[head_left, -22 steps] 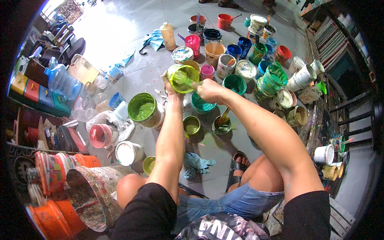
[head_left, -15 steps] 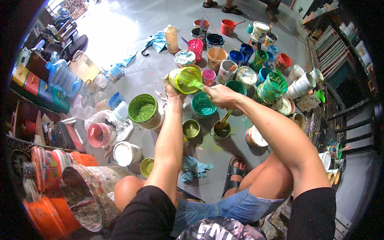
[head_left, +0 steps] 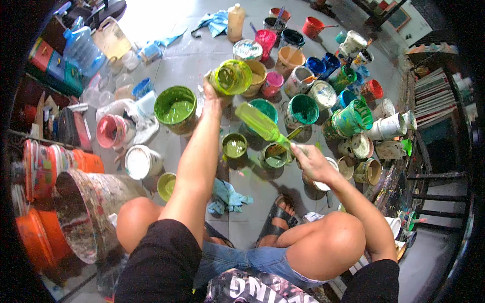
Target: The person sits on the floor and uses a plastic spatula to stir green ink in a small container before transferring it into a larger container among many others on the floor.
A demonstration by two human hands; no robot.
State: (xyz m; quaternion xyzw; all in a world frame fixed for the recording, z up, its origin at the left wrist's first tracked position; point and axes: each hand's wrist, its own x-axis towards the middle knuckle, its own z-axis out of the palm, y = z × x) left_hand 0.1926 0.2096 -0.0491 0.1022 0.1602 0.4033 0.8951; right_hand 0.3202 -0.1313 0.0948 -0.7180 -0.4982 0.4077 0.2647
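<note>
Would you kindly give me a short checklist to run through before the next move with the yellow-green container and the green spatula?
1. Container held: ok; the left hand grips the yellow-green container.
2. Spatula held: ok; the right hand has the green spatula by its handle.
3. Spatula out of the container: ok; its blade is apart from the rim.
4. Large green bucket uncovered: ok; no lid, green paint visible inside.
5. Cloth nearby: ok; a blue cloth lies on the floor by the person's feet.
6. Blade free of loose paint: cannot tell; its own green hides any coating.
</note>
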